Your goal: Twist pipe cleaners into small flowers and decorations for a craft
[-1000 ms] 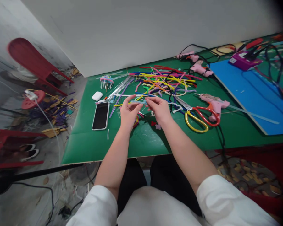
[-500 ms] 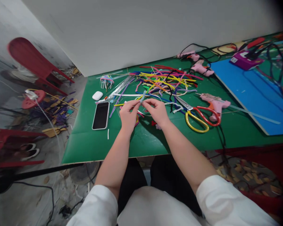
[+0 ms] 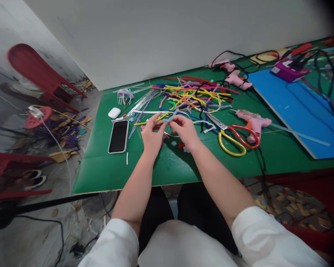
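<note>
Between my two hands is a short light-blue pipe cleaner point(image 3: 172, 116), bent and slanting up to the right. My left hand point(image 3: 153, 134) pinches its lower end between thumb and fingertips. My right hand point(image 3: 186, 130) is closed at its right side, the fingertips against it and partly hidden. Beyond my hands lies a loose heap of coloured pipe cleaners point(image 3: 200, 92). Small red and lilac pieces point(image 3: 183, 147) rest on the green table point(image 3: 105, 170) under my right hand. Scissors point(image 3: 231, 135) with one yellow and one red handle lie to the right, blades partly apart.
A phone point(image 3: 118, 136), a white earbud case point(image 3: 114, 112) and a small jellyfish-like pipe-cleaner piece point(image 3: 125, 95) lie left. Pink glue guns point(image 3: 252, 120), with cords, lie right beside a blue board point(image 3: 295, 111) carrying a purple power block point(image 3: 291, 70). A grey panel point(image 3: 161, 37) rises behind.
The light-blue pipe cleaner has gone from standing nearly upright to lying slanted to the right. My left fingers have spread a little, and both hands stay in the same place.
</note>
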A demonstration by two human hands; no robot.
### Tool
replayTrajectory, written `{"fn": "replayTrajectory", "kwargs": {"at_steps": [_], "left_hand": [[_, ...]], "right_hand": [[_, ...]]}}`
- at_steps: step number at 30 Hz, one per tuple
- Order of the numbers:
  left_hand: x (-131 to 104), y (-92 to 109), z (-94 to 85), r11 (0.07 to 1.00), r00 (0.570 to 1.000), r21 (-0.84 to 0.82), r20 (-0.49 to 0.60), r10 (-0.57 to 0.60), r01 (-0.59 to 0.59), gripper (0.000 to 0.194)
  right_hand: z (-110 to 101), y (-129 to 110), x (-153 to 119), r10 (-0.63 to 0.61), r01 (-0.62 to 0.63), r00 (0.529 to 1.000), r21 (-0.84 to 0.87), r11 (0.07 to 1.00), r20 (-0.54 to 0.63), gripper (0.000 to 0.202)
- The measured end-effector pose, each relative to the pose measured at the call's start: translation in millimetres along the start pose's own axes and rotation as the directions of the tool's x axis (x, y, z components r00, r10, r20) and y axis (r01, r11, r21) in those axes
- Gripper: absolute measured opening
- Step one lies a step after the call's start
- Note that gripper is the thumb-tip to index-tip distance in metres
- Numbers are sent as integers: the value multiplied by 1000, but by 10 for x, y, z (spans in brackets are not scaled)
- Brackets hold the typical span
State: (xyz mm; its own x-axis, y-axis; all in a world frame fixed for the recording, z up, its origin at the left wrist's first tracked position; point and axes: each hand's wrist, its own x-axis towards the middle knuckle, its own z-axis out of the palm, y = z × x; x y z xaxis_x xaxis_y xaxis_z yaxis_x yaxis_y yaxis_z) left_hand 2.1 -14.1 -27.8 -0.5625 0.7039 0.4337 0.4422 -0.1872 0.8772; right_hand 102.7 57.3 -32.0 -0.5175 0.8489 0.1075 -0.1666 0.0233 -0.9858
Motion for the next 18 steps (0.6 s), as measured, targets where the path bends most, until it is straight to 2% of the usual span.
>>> {"fn": "replayTrajectory", "kwargs": {"at_steps": [4,6,10,12,14,18], "left_hand": [[-4,16,8,999,999,-17,13,31,-31,30],[-5,14,23,997,1000,-75,11,19,-18,27],[9,-16,52,965,995,-244,0,-99,96,30],[23,-32,53,936,987,-315,14,-160,156,32],[37,-39,42,929,983,-324,27,-180,179,33],[45,-27,16,953,990,-266,34,-140,144,33]], "right_hand": [[-5,-11,-4,62,-63,997,9,998,43,13],[5,-5,-8,39,-38,998,-6,999,52,12],[38,15,-17,-82,83,997,-75,994,12,9],[45,11,-21,-93,93,996,-82,992,4,10],[37,-4,-20,-50,51,999,-50,997,12,13],[-9,-33,-3,49,-51,997,30,998,57,21]]}}
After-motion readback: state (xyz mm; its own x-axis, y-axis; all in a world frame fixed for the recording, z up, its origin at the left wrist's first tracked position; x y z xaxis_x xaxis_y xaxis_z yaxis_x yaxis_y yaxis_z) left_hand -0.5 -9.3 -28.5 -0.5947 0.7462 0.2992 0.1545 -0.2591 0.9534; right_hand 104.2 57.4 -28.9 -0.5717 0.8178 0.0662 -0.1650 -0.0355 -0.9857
